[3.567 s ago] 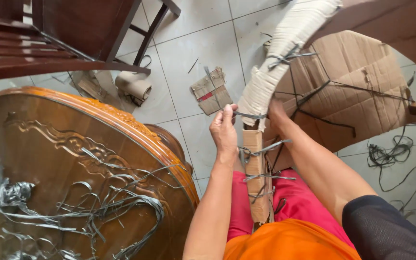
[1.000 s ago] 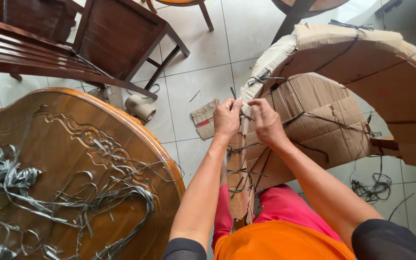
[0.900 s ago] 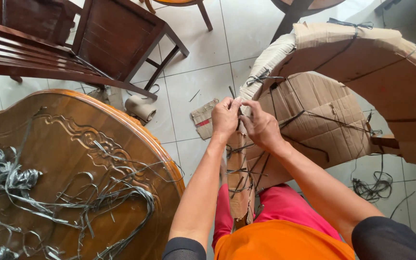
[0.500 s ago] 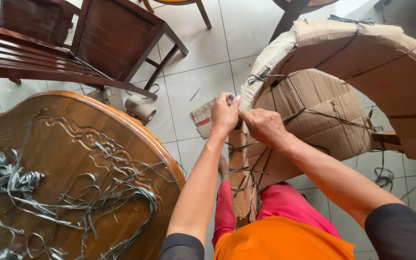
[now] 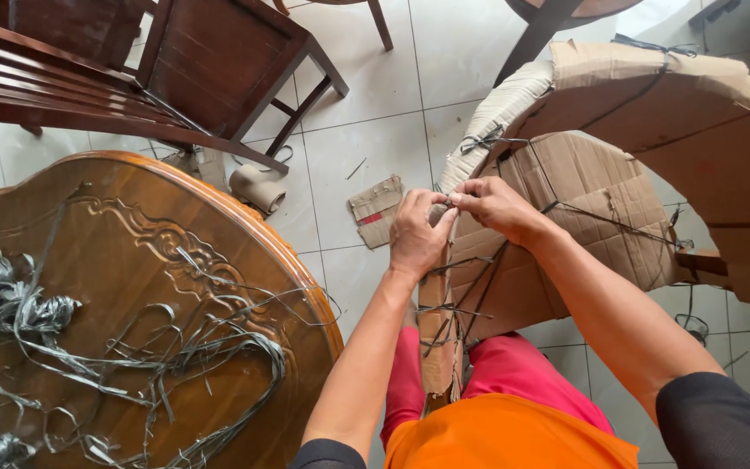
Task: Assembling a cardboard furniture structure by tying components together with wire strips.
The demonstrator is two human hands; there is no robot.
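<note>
While I watch from the head view, both hands meet at centre frame.
Left hand (image 5: 416,234): fingers curled shut, pinching a thin dark strap (image 5: 447,201) against the cardboard edge.
Right hand (image 5: 496,204): closed likewise, thumb and forefinger on the same strap, just beside the left.
Cardboard-wrapped frame (image 5: 566,200): right of centre, resting against my lap; its bound edge runs from lower centre up toward upper right.
Nearer hand: I judge both equal, fingertips touching.
Round wooden table (image 5: 132,260): lower left, strewn with loose straps (image 5: 149,356).

table (image 5: 219,217) cut off left, fingertips' grip hidden
</note>
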